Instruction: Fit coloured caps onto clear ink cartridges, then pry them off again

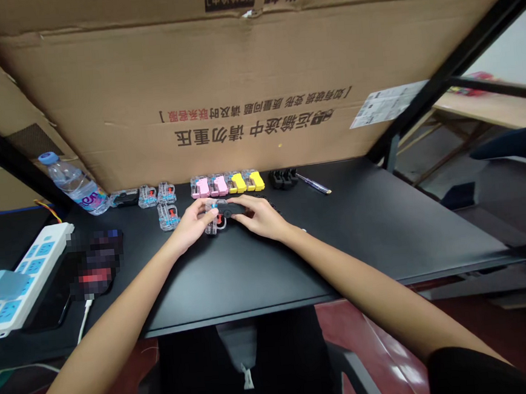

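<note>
Between my hands, just above the black table (250, 271), is a small toy gun with a clear body (211, 226), a red trigger and a black front piece (231, 209). My left hand (191, 225) is closed on the clear body, thumb laid along its side. On the other side, my right hand (262, 218) pinches the black front piece by its end. Whether the two pieces are fully joined I cannot tell. Close to my left hand lies a clear toy gun body (168, 217) with blue and red parts inside.
Behind my hands stand pink pieces (203, 187) and yellow pieces (238, 182) on clear bodies. Black parts (283, 179) and a screwdriver-like tool (314, 184) lie right of them. At left are a water bottle (75, 184), a power strip (27, 270) and a phone (98, 258). Cardboard (234, 65) walls the back.
</note>
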`<state>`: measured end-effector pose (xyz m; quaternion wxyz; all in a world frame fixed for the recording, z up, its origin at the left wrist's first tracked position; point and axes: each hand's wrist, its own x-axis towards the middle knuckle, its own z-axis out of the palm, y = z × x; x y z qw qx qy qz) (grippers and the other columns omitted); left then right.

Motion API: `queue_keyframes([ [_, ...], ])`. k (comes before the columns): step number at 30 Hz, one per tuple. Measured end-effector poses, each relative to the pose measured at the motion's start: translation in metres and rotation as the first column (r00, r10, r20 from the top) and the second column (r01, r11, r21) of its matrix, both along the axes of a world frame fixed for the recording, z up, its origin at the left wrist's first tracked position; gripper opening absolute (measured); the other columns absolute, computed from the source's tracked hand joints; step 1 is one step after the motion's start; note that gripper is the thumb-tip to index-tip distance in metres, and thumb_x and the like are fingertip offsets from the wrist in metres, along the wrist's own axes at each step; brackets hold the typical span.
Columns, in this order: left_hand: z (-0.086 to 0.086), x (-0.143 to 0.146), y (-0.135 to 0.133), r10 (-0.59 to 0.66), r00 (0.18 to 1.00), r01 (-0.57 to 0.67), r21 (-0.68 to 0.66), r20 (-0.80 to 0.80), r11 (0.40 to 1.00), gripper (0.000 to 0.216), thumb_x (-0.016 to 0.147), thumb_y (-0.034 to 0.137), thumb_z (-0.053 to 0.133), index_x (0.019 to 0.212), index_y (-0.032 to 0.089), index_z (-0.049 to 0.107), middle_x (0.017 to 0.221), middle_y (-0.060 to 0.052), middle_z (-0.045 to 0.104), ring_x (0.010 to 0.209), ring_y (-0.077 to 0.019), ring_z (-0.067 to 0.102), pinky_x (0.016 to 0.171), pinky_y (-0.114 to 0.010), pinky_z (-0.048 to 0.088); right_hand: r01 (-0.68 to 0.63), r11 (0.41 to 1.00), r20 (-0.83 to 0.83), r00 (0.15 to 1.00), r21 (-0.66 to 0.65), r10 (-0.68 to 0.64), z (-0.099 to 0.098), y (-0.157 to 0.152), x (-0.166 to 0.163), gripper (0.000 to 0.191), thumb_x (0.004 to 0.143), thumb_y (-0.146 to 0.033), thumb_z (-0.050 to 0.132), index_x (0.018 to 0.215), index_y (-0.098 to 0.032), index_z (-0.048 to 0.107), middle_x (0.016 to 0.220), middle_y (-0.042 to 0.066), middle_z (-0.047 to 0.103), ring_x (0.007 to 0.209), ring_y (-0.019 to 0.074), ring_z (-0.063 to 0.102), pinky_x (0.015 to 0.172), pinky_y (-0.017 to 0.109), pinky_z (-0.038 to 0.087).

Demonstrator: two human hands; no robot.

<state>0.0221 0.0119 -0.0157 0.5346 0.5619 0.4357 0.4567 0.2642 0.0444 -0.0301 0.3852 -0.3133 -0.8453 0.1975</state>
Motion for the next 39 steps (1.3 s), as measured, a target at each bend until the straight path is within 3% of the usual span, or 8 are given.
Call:
queue_keyframes([
  [3,0.001,0.000,0.000,0.013,1.000,-0.013,0.002,0.010,1.000,0.040,0.089,0.040,0.084,0.119,0.018,0.070,0.118,-0.010,0.078,0.105,-0.0233,0.074,0.099,-0.040,0.057,0.011,1.000,0.002,1.000,-0.003,-0.011,0.001,0.001,0.001,0.037,0.099,-0.029,0.070,0.136,-0.021,0.073,0.117,0.011,0.080,0.082,0.0214,0.071,0.080,0.038,0.060],
  [10,0.005,-0.006,0.004,0.023,0.995,-0.028,-0.042,-0.100,0.999,0.036,0.086,0.040,0.082,0.111,0.015,0.075,0.106,-0.011,0.077,0.095,-0.0233,0.072,0.071,-0.031,0.059,0.088,0.994,-0.087,0.992,-0.065,-0.094,0.001,0.010,0.004,0.039,0.096,-0.031,0.072,0.133,-0.020,0.076,0.123,0.012,0.080,0.076,0.0195,0.069,0.076,0.037,0.060],
  [16,0.004,-0.009,0.005,0.087,0.989,-0.088,0.002,-0.119,0.996,0.031,0.084,0.035,0.081,0.106,0.015,0.076,0.096,-0.009,0.075,0.087,-0.0210,0.070,0.064,-0.029,0.059,0.075,0.977,-0.061,0.994,-0.201,-0.089,0.007,0.007,0.003,0.052,0.093,-0.041,0.076,0.139,-0.018,0.073,0.125,0.014,0.079,0.077,0.0206,0.070,0.076,0.039,0.061],
  [20,-0.003,-0.010,0.009,0.146,0.984,-0.142,0.047,-0.101,0.989,0.032,0.085,0.037,0.081,0.108,0.015,0.075,0.097,-0.008,0.074,0.085,-0.0196,0.069,0.065,-0.030,0.061,0.041,0.936,-0.151,0.984,-0.350,-0.099,0.007,0.007,0.003,0.048,0.101,-0.045,0.064,0.139,-0.017,0.075,0.116,0.013,0.080,0.075,0.0202,0.069,0.065,0.036,0.061],
  [25,-0.008,-0.007,0.008,0.069,0.993,-0.067,0.027,-0.092,0.997,0.039,0.084,0.035,0.086,0.114,0.014,0.073,0.101,-0.009,0.075,0.086,-0.0198,0.074,0.079,-0.036,0.064,0.003,0.891,-0.233,0.965,-0.454,-0.123,0.006,0.010,0.002,0.052,0.098,-0.049,0.069,0.137,-0.017,0.076,0.091,0.008,0.080,0.063,0.0179,0.064,0.062,0.037,0.062],
  [28,-0.006,-0.003,0.003,0.021,0.993,-0.017,0.037,-0.116,0.999,0.041,0.084,0.036,0.087,0.116,0.015,0.073,0.106,-0.010,0.077,0.087,-0.0214,0.078,0.088,-0.040,0.063,-0.084,0.870,-0.256,0.966,-0.485,-0.049,0.008,0.004,-0.005,0.051,0.096,-0.052,0.072,0.134,-0.018,0.079,0.091,0.008,0.079,0.069,0.0200,0.066,0.066,0.039,0.064],
  [32,0.001,-0.002,-0.001,0.026,0.987,-0.013,0.085,-0.157,0.996,0.043,0.084,0.041,0.086,0.117,0.016,0.073,0.107,-0.010,0.077,0.087,-0.0229,0.078,0.089,-0.041,0.063,-0.179,0.834,-0.271,0.962,-0.523,0.036,0.007,-0.005,-0.015,0.051,0.096,-0.052,0.072,0.133,-0.017,0.078,0.101,0.008,0.080,0.078,0.0201,0.067,0.067,0.036,0.062],
  [39,0.004,-0.013,0.008,0.122,0.988,-0.109,0.134,-0.096,0.985,0.053,0.087,0.041,0.082,0.131,0.016,0.065,0.101,-0.007,0.075,0.089,-0.0204,0.074,0.085,-0.037,0.063,-0.002,0.849,-0.359,0.907,-0.528,-0.221,0.011,0.006,-0.004,0.052,0.091,-0.051,0.077,0.130,-0.016,0.077,0.092,0.008,0.077,0.066,0.0166,0.061,0.059,0.032,0.055],
])
